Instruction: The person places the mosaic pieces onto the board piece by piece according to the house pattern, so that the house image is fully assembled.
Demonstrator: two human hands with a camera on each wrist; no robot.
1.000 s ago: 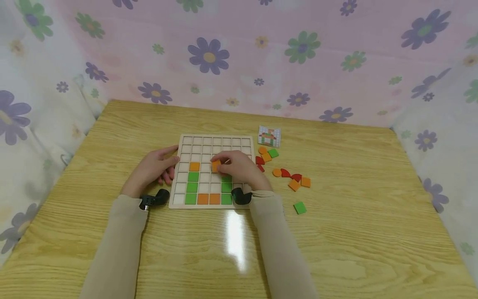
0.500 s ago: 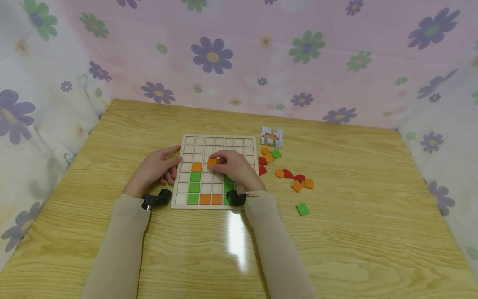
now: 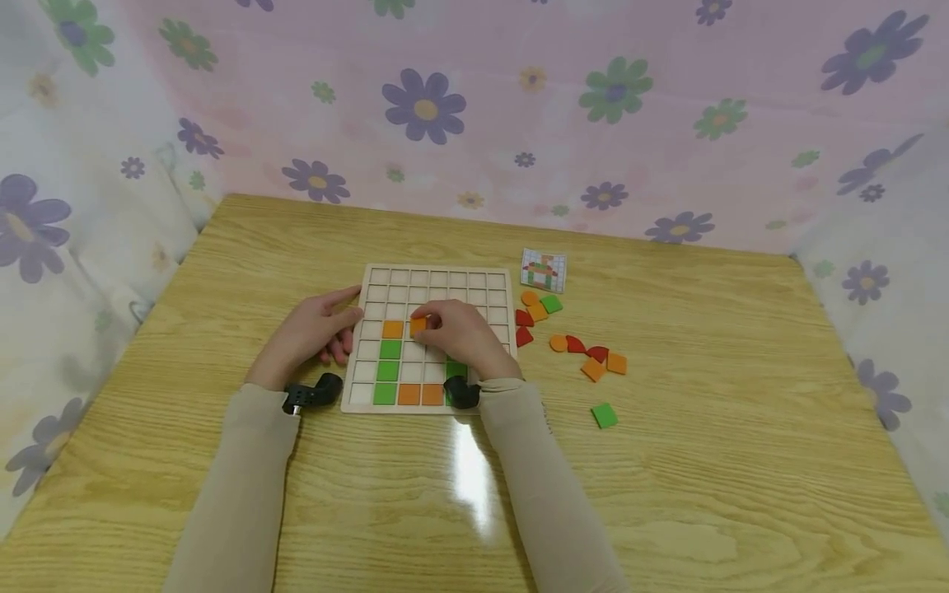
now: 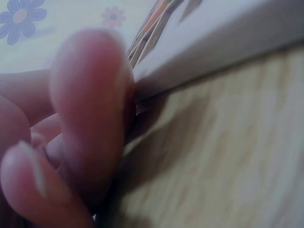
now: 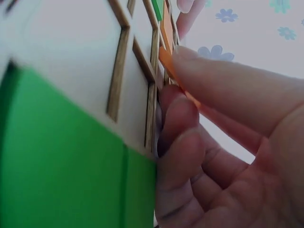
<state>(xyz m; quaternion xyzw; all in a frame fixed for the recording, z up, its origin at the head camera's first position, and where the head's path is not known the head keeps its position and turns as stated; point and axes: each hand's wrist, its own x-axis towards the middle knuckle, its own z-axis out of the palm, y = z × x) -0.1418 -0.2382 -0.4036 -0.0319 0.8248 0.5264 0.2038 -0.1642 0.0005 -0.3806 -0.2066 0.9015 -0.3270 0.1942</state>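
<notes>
Orange square tile (image 3: pixel 418 327): located over the third column from the left, fourth row from the top, of the wooden grid board (image 3: pixel 440 267). It is held by the right hand (image 3: pixel 463 333), with thumb and fingers closed in a pinch on the tile. In the right wrist view the tile is tilted relative to the board face; whether its lower edge contacts the cell cannot be told.

Left hand (image 3: pixel 310 329): placed at the left edge of the board, thumb and index finger extended to that edge, remaining fingers loosely bent; the grip is relaxed and contains no piece.

Seated pieces: one fixed-in orange tile (image 3: pixel 392 329) occupies the second column, directly left of the held tile. Three green tiles (image 3: pixel 389 350) continue down that column. Two bottom-row orange tiles (image 3: pixel 409 394) adjoin the lowest green one. Further green tiles are partly hidden by the right hand and its black wrist camera (image 3: pixel 463 393).

Loose pieces, right of the board on the wood-grain table (image 3: pixel 704 461): orange discs (image 3: pixel 558 343), red quarter-circle pieces (image 3: pixel 575 344), loose orange squares (image 3: pixel 616 363) and loose green squares (image 3: pixel 604 415). A printed pattern card (image 3: pixel 544 271) lies just beside the board's upper right corner.
</notes>
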